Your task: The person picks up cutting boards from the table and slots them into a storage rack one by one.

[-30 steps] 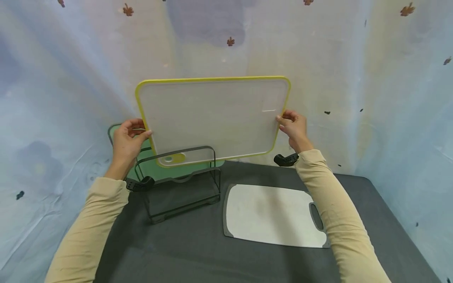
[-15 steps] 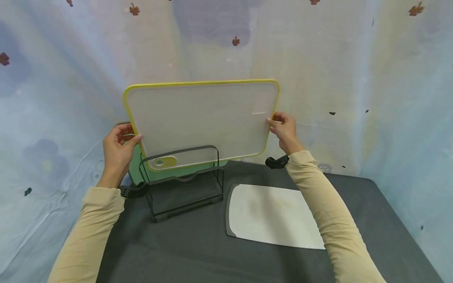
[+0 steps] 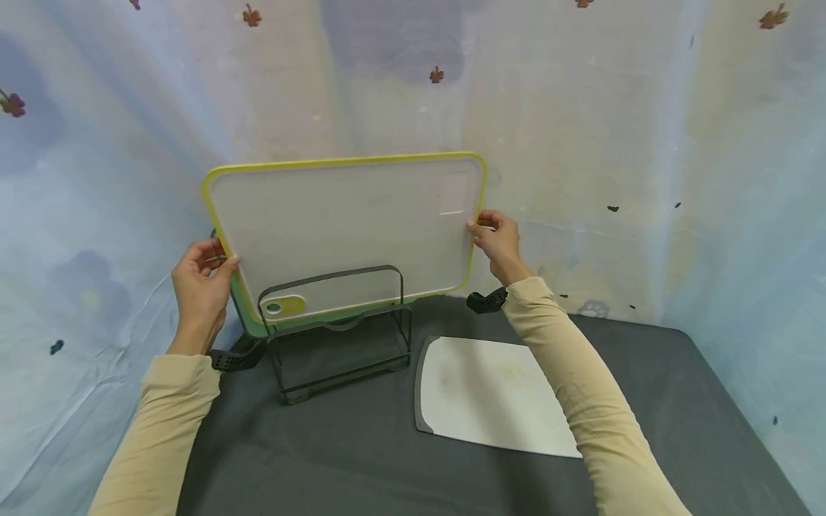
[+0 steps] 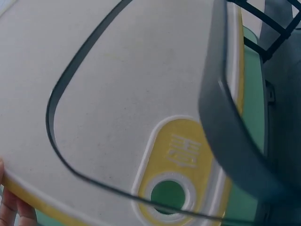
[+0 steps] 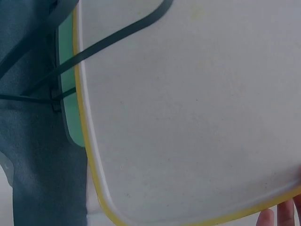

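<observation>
A white cutting board [image 3: 361, 229] with a yellow rim stands nearly upright, behind the front hoop of a dark wire rack [image 3: 342, 322]. My left hand [image 3: 201, 287] pinches its left edge, thumb on the front face and fingers behind. On the opposite edge my right hand [image 3: 498, 244] pinches it the same way. The yellow corner piece with a round hole [image 4: 175, 169] sits low on the left side. Behind the white board is a green board [image 4: 252, 108], mostly hidden, showing along the bottom and lower left.
A second white cutting board [image 3: 493, 394] with grey ends lies flat on the dark grey table [image 3: 335, 459], right of the rack; my right sleeve covers part of it. A patterned curtain [image 3: 581, 129] hangs behind and along both sides.
Both hands have carried the yellow-rimmed cutting board left and slightly down, so it now covers more of the green board. The head view has shifted slightly.
</observation>
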Action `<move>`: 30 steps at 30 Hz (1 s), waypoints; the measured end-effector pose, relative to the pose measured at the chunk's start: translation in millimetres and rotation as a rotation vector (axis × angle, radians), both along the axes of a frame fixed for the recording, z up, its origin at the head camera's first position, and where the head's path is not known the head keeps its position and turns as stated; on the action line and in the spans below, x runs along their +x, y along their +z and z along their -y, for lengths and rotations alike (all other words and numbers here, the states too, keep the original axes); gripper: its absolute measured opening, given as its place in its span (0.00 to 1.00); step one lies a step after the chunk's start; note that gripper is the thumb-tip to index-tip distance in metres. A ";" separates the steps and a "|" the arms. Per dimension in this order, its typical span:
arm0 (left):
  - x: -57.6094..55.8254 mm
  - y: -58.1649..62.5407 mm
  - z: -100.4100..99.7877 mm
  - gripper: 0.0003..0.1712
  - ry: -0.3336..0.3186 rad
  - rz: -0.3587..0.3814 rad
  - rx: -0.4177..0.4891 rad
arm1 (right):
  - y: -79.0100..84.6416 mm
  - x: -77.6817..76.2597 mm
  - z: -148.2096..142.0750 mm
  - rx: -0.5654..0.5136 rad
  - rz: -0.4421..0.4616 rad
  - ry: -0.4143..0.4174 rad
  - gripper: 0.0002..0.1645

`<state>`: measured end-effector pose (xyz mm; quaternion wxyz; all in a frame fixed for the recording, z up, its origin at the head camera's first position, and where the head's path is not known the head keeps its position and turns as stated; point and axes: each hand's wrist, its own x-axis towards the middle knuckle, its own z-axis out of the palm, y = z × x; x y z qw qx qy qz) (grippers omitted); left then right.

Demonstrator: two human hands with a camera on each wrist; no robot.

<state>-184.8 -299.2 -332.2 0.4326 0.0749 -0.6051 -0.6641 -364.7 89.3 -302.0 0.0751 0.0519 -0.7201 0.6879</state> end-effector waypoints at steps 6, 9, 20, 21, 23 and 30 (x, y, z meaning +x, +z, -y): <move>5.3 -5.2 6.2 0.16 0.027 0.003 0.028 | -6.4 0.2 10.5 0.016 0.008 0.019 0.13; 7.6 -6.9 9.0 0.16 0.030 0.001 0.056 | -11.0 0.3 15.4 0.019 0.009 0.024 0.13; 18.1 -14.7 17.4 0.18 0.057 0.047 0.151 | -24.2 5.2 31.6 0.034 0.024 0.030 0.14; 18.9 -15.6 18.0 0.18 0.057 0.043 0.164 | -24.9 5.6 32.6 0.036 0.024 0.031 0.14; 20.6 -17.3 19.1 0.18 0.057 0.039 0.180 | -26.5 6.0 34.3 0.042 0.022 0.034 0.14; 25.7 -22.2 21.5 0.16 0.068 0.039 0.153 | -33.7 9.0 38.7 0.076 0.031 0.041 0.14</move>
